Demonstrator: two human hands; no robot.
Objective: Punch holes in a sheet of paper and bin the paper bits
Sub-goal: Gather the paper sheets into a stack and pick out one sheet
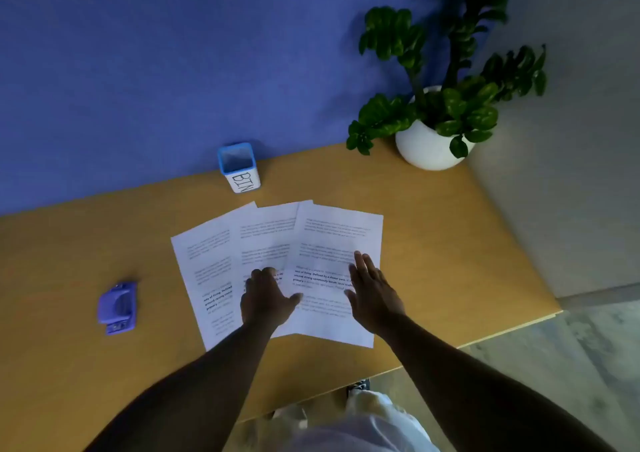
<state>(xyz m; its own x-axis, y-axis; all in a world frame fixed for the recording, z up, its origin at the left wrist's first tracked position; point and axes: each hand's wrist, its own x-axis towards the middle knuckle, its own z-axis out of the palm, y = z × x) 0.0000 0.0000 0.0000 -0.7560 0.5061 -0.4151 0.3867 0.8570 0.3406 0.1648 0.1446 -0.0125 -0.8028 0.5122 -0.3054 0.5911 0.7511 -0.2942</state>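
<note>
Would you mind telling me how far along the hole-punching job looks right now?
Nothing looks done yet: the hole punch sits untouched at the desk's left, apart from the three fanned sheets. In hand: the left hand and right hand rest on the sheets, seemingly picking one. Left: punching, then tipping the bits into the bin.
</note>
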